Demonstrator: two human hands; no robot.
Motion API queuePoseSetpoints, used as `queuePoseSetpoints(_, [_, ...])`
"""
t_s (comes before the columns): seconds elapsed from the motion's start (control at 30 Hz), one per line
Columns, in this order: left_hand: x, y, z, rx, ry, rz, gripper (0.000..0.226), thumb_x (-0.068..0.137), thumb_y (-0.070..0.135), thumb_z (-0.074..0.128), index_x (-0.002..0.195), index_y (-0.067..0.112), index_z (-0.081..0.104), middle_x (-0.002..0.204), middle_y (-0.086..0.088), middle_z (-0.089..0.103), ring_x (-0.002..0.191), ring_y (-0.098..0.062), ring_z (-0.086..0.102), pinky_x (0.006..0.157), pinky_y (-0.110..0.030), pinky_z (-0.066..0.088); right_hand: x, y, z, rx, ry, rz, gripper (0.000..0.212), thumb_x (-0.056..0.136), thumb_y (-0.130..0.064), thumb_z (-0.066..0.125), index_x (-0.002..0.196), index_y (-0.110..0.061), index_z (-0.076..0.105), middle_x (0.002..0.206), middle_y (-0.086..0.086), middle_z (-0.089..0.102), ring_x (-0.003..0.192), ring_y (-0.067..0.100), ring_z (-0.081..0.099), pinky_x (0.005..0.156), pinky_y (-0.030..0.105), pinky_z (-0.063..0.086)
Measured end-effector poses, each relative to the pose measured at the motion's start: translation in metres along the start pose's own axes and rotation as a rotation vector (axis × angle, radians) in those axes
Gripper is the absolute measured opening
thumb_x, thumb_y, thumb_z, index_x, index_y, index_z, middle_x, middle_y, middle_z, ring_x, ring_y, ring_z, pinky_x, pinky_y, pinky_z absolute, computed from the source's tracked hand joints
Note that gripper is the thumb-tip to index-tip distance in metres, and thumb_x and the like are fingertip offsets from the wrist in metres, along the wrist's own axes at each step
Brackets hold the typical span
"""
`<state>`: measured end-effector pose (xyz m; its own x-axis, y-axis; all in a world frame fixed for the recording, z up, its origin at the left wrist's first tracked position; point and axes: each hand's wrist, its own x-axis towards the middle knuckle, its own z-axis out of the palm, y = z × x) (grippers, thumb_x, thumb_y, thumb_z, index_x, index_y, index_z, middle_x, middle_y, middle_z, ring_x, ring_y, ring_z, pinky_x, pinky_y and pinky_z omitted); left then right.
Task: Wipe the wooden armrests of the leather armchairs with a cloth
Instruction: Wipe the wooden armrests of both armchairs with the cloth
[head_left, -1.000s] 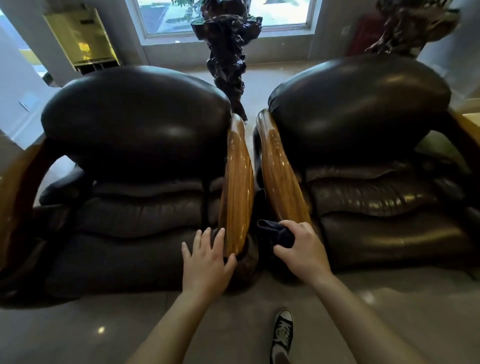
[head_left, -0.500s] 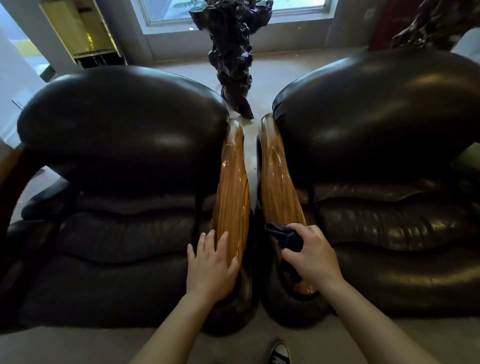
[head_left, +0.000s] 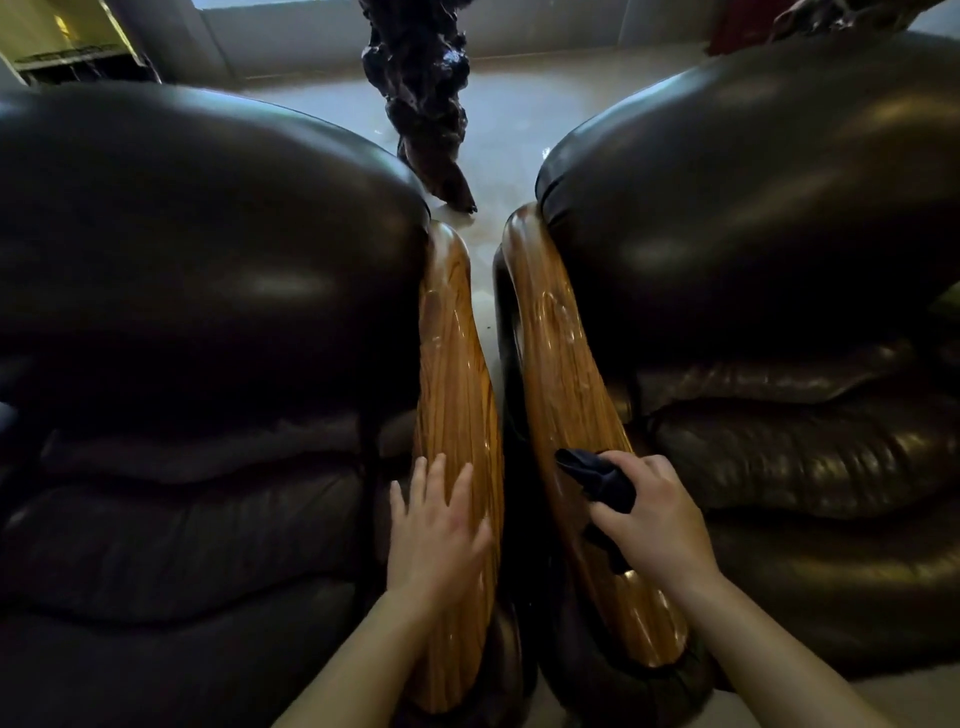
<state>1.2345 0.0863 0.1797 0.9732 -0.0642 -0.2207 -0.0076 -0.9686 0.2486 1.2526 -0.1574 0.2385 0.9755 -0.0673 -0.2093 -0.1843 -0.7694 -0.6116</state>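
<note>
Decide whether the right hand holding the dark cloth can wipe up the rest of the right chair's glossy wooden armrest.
Probably yes: the right hand presses the dark cloth on the glossy wooden armrest, whose upper length lies bare.

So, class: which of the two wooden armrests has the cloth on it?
The right chair's armrest: the right hand presses a dark cloth there. The left chair's armrest has only the bare left hand.

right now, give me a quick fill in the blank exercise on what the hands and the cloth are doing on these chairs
1. The dark cloth is bunched in the ____ hand.
2. The left hand lies ____ on the left chair's wooden armrest.
3. The cloth presses on the armrest of the ____ chair.
4. The dark carved stand rises ____ the two chairs.

Missing words: right; flat; right; behind
</note>
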Motion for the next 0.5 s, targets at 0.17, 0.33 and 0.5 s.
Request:
queuePoseSetpoints(0.17, [0.074,-0.01,0.022,-0.002,0.112,0.015,0.069,0.092,0.059,0.027,0.152,0.031,0.007,0.163,-0.009,0.006,0.15,-0.026,-0.004,0.12,-0.054,0.006,0.051,0.03,0.019,0.004,0.071,-0.01,0.052,0.084,-0.029,0.073,0.132,-0.032,0.055,0.113,-0.008,0.047,0.088,0.004,0.054,0.063,0.014,0.04])
queuePoseSetpoints(0.33, [0.122,-0.009,0.049,-0.059,0.17,-0.035,0.072,0.094,0.057,0.034,0.153,0.029,0.004,0.163,-0.008,0.001,0.149,-0.023,-0.007,0.121,-0.049,0.002,0.084,0.064,0.028,0.075,0.177,-0.037,0.048,0.085,-0.026,0.073,0.13,-0.028,0.056,0.111,-0.009,0.048,0.092,-0.002,0.051,0.069,0.011,0.04])
queuePoseSetpoints(0.5, [0.127,-0.014,0.075,-0.032,0.236,-0.042,0.074,0.094,0.055,0.032,0.155,0.026,0.004,0.164,-0.008,0.002,0.15,-0.021,-0.009,0.121,-0.05,0.002,0.13,0.071,0.042,0.094,0.242,-0.119,0.039,0.088,-0.032,0.068,0.126,-0.027,0.059,0.118,-0.01,0.051,0.108,0.011,0.05,0.083,0.018,0.038])
